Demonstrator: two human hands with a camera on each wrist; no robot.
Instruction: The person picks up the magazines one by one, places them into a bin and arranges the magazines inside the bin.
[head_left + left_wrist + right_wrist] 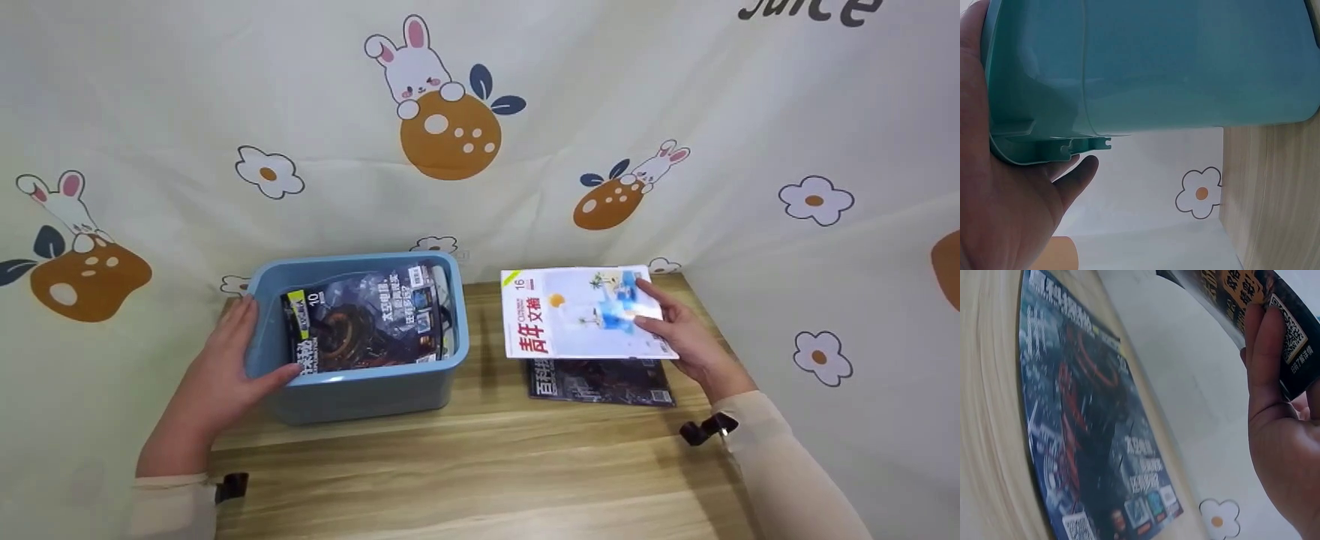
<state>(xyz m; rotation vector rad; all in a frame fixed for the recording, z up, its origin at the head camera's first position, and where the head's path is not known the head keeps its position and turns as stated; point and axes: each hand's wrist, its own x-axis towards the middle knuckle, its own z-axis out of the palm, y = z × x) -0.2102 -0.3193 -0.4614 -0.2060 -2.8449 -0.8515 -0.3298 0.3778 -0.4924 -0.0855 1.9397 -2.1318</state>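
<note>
My left hand (229,360) grips the left rim of a blue plastic bin (360,390), thumb hooked inside; the left wrist view shows the palm (999,185) against the bin's wall (1185,67). A dark magazine (364,319) lies slanted inside the bin. My right hand (679,330) holds a white magazine with red characters (577,311) by its right edge, lifted above the table. In the right wrist view the fingers (1266,354) curl under its back cover (1241,298). Below it a dark magazine (600,380) (1089,439) lies flat on the wood.
The wooden table (480,465) is narrow and ends just right of the magazines and left of the bin. A cream cloth printed with rabbits and flowers (450,112) hangs behind and on both sides. Black clips (705,429) sit at the table's edges.
</note>
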